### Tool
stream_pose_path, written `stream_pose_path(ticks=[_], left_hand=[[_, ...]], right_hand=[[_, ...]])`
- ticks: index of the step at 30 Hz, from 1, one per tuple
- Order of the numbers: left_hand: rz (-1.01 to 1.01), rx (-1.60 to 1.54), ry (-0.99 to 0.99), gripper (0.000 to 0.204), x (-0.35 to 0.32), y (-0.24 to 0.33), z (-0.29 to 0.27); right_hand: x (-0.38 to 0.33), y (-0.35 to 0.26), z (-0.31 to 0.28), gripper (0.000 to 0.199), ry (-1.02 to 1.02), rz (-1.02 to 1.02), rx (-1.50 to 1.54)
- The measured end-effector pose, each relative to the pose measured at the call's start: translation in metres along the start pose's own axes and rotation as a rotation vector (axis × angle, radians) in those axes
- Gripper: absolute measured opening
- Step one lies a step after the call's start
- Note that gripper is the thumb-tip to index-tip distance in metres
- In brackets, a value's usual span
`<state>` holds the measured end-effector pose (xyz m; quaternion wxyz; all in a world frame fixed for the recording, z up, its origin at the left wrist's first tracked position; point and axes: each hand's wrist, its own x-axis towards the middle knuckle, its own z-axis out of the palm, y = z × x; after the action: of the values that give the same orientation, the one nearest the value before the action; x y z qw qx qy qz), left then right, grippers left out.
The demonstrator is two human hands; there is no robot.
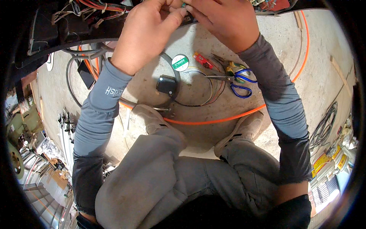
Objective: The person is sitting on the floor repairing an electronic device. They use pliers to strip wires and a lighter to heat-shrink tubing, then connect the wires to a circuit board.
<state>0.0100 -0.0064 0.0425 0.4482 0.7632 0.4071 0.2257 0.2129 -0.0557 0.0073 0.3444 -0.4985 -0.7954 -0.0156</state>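
1. Tiny greenish part [183, 5] pinched between both hands at top edge, just under dark machine frame [76, 30] w/ red and pale wiring; too small to tell more.
2. Left hand [146, 32]: fingers curled narrow, tips on part.
3. Right hand [225, 21]: fingers closed narrow, tips meeting left's at part.
4. Round green-white labelled tin [180, 62] on concrete below hands, just beside small red rectangular pack [202, 60].
5. Blue-handled scissors [238, 82] near right forearm.
6. Yellow packs [324, 162] at far right edge.
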Motion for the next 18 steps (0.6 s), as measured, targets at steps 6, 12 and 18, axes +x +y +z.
stream_pose_path(ticks=[6,12,18], left_hand=[[0.100,0.208,0.077,0.014,0.001,0.004,-0.001],[0.026,0.167,0.044,0.014,0.002,0.022,-0.001],[-0.072,0.122,0.028,0.014,0.004,0.029,-0.001]], right_hand=[[0.005,0.010,0.010,0.016,0.085,-0.035,-0.020],[0.005,0.011,0.005,0.016,0.088,-0.012,0.080],[0.003,0.014,0.006,0.020,0.123,-0.027,0.168]])
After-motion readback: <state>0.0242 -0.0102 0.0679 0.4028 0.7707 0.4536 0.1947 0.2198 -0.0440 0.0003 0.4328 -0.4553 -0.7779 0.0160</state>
